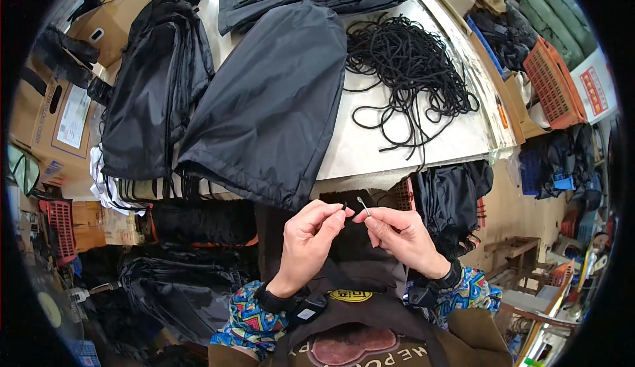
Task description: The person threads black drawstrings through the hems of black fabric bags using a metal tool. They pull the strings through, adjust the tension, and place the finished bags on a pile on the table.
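The drawstring bag (264, 102) on the white table (397, 142) is plain black, as is the tangled cord (407, 69). The crate (552, 82) is orange. The sleeves (248, 321) carry a zigzag pattern in blue, yellow, red and green. The cardboard boxes (46, 115) are brown.

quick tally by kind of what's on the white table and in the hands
black fabric bag laid flat on the table: 1
stack of black bags: 1
tangled pile of black cord: 1
metal threading pin in right hand: 1
cord end in left hand: 1
total: 5
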Available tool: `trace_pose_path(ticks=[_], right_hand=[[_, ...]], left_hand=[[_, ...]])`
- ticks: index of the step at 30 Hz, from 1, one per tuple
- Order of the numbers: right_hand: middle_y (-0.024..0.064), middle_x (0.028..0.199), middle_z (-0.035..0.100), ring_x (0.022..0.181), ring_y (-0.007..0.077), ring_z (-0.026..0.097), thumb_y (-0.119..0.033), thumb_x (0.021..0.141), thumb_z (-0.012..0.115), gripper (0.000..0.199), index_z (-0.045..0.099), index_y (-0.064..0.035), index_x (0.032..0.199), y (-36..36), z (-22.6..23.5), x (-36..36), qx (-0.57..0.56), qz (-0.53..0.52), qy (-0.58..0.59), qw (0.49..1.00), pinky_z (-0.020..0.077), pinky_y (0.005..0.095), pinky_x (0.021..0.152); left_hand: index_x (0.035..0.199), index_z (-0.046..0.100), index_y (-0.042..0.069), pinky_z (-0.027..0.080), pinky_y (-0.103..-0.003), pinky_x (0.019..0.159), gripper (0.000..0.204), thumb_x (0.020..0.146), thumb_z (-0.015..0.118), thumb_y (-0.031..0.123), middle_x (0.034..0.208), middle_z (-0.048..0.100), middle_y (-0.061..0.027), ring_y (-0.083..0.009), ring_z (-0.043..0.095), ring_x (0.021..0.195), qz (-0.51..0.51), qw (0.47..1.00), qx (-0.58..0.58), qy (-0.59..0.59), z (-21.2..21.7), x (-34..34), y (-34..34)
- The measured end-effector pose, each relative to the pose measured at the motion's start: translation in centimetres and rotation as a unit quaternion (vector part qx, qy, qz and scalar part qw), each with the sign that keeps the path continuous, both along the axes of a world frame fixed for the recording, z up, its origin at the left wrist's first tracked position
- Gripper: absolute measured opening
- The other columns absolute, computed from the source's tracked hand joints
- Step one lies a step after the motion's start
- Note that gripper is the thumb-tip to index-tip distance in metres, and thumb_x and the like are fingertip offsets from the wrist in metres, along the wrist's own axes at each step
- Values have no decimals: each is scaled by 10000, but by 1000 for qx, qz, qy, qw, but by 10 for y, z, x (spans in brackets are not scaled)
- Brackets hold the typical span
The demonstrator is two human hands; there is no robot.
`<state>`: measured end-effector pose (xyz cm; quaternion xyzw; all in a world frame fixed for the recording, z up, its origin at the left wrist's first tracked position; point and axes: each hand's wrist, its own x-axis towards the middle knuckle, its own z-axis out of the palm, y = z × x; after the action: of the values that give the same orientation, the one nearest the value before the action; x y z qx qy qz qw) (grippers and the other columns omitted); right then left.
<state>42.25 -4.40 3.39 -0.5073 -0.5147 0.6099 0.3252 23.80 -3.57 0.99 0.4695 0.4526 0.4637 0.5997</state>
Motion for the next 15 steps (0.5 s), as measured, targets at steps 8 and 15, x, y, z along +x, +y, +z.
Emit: trace_pose_path(ticks=[8, 15], right_hand=[[82, 690, 610, 583, 114, 568, -120, 923, 575, 177, 652, 1, 1026, 2, 5, -2, 60, 59, -99, 992, 453, 259, 531], [202, 797, 635, 705, 355, 629, -58, 871, 590, 143, 633, 30, 976, 6, 5, -3, 241, 76, -163, 954, 492, 365, 587]], left_hand=[[940, 673, -27, 403, -209, 562, 132, 883, 594, 61, 791, 595, -42, -64, 514, 639, 0, 993, 96, 75, -3, -1, 1], [926, 670, -33, 394, -210, 538, 116, 862, 608, 41, 751, 591, -55, -69, 509, 601, -1, 985, 104, 139, 2, -3, -1]])
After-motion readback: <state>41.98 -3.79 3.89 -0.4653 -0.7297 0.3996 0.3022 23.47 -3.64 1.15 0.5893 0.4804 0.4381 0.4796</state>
